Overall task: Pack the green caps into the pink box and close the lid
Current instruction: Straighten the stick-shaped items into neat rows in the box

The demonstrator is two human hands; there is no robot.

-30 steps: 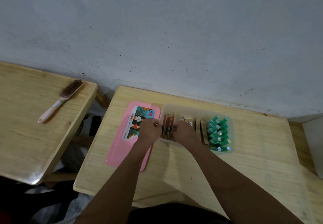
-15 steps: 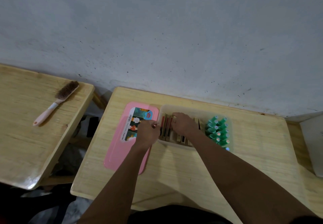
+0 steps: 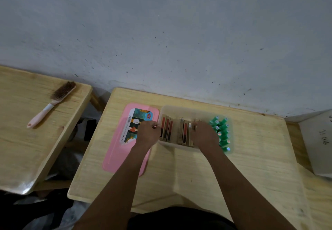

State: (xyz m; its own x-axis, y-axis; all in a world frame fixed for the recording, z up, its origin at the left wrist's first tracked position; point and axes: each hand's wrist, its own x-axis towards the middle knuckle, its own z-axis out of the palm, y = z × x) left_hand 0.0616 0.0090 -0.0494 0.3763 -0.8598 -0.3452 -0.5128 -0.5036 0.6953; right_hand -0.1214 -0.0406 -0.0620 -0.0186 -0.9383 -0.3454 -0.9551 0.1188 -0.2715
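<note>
Right hand shifted toward green caps, pink lid label unreadable

The green caps are small, bright green pieces with pale round tips, packed close in two slanting rows at the right end of the box. The box is a shallow, cloudy see-through tub standing open on the wooden table. Its pink lid lies flat just beside it on the left, with a colourful label facing up.
</note>
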